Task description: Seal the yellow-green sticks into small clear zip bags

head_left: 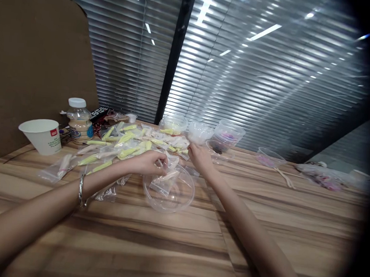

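Observation:
My left hand (pixel 151 162) is closed in a pinch on a small clear plastic bag (pixel 166 181) with something pale pink inside. The bag hangs over a round clear plastic bowl (pixel 180 199). Farther back, my right hand (pixel 200 157) is at the right edge of a heap of small bags (pixel 128 141) holding yellow and pale pink pieces. Its fingers are bent together, and whatever may be between them is too small to make out. Just beyond that hand stands a clear tub with white contents (pixel 200 133).
A paper cup (pixel 42 137) and a white-capped bottle (pixel 79 122) stand at the left, near a brown board (pixel 35 60). Several clear tubs, including one with purple contents (pixel 229 134), line the back before the window blinds. Thin pale sticks (pixel 285 178) and a plastic bag (pixel 331 176) lie at the right.

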{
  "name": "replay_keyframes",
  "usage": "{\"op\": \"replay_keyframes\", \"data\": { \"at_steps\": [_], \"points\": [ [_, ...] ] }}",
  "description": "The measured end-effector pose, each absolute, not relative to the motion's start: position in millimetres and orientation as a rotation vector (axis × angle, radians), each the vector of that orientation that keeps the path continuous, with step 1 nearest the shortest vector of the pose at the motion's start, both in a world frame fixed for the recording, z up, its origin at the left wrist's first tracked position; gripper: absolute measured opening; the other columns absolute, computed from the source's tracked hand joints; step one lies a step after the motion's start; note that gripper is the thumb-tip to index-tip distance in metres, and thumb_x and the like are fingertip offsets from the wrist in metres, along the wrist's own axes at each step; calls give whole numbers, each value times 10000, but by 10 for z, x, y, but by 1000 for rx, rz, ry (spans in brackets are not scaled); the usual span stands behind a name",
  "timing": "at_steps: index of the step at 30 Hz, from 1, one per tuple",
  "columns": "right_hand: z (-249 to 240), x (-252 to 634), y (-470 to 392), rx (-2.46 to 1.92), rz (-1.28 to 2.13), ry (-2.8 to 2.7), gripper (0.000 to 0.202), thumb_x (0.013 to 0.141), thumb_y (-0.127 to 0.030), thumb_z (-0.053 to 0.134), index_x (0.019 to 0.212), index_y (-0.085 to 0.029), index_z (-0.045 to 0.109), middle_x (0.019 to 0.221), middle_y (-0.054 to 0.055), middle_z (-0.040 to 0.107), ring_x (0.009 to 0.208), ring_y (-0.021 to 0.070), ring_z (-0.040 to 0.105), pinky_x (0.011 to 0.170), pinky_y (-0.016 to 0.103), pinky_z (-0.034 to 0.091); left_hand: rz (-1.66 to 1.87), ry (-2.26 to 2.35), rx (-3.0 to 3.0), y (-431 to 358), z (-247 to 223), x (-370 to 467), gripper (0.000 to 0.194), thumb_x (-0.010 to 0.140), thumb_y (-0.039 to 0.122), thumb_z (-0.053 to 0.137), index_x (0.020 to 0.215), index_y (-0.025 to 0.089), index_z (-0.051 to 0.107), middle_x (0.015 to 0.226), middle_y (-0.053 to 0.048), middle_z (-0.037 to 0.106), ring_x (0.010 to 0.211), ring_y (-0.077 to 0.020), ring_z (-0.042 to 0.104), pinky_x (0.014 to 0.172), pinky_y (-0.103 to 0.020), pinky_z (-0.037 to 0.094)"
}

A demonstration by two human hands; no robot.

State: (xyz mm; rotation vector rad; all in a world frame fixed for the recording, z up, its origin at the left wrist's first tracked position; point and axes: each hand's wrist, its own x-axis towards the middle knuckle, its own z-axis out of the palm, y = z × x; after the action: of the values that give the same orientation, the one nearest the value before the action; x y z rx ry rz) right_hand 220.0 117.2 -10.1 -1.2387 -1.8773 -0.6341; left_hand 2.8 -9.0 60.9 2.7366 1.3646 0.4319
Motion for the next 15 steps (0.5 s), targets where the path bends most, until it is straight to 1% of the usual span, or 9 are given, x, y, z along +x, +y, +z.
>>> {"op": "replay_keyframes", "data": {
  "at_steps": [2, 4, 6, 8, 10, 12, 15],
  "points": [
    [-94, 2212, 1175, -1167, -530, -1879, 357, 947, -353, 277, 1095, -113, 496, 1060, 144, 566, 944, 218, 522, 758, 277, 367, 418, 1369, 2747, -79, 594, 29, 353, 661, 436, 568, 904, 181, 595, 923, -1, 618, 837, -85, 534, 709, -162, 361],
    [-128, 2203, 1200, -1178, -451, -1939, 425, 917, -452, 344, 1132, -111, 478, 1082, 148, 557, 957, 217, 522, 762, 269, 373, 396, 1381, 2746, -69, 584, 26, 364, 665, 451, 564, 914, 187, 590, 931, 3, 617, 834, -81, 531, 713, -160, 361],
    [-181, 2179, 1236, -1250, -457, -2007, 461, 898, -493, 369, 1119, -103, 478, 1058, 154, 564, 926, 221, 535, 739, 271, 379, 376, 1396, 2740, -62, 584, 23, 368, 669, 463, 560, 921, 197, 586, 946, 8, 612, 839, -81, 529, 718, -159, 365],
    [-224, 2145, 1261, -1310, -539, -2048, 414, 920, -441, 341, 1095, -94, 485, 1014, 160, 575, 887, 222, 549, 731, 279, 381, 373, 1398, 2730, -55, 591, 19, 366, 673, 463, 556, 938, 212, 582, 972, 16, 606, 858, -81, 529, 731, -160, 371],
    [-241, 2106, 1261, -1322, -619, -2077, 322, 934, -326, 333, 1074, -89, 500, 986, 164, 583, 873, 226, 556, 749, 291, 377, 396, 1388, 2730, -45, 599, 12, 352, 679, 451, 554, 953, 230, 576, 996, 28, 598, 888, -80, 531, 751, -160, 376],
    [-232, 2072, 1236, -1299, -656, -2107, 248, 914, -236, 362, 1038, -93, 523, 979, 164, 587, 879, 233, 556, 764, 296, 371, 431, 1391, 2733, -29, 603, 0, 339, 681, 437, 557, 954, 235, 568, 999, 34, 593, 895, -79, 531, 758, -162, 380],
    [-185, 2070, 1183, -1275, -676, -2084, 233, 896, -208, 381, 1046, -93, 517, 1012, 171, 577, 909, 249, 546, 760, 300, 369, 480, 1396, 2727, -2, 597, -22, 358, 677, 426, 566, 974, 226, 551, 1020, 21, 583, 890, -82, 529, 751, -170, 390]
  ]
}}
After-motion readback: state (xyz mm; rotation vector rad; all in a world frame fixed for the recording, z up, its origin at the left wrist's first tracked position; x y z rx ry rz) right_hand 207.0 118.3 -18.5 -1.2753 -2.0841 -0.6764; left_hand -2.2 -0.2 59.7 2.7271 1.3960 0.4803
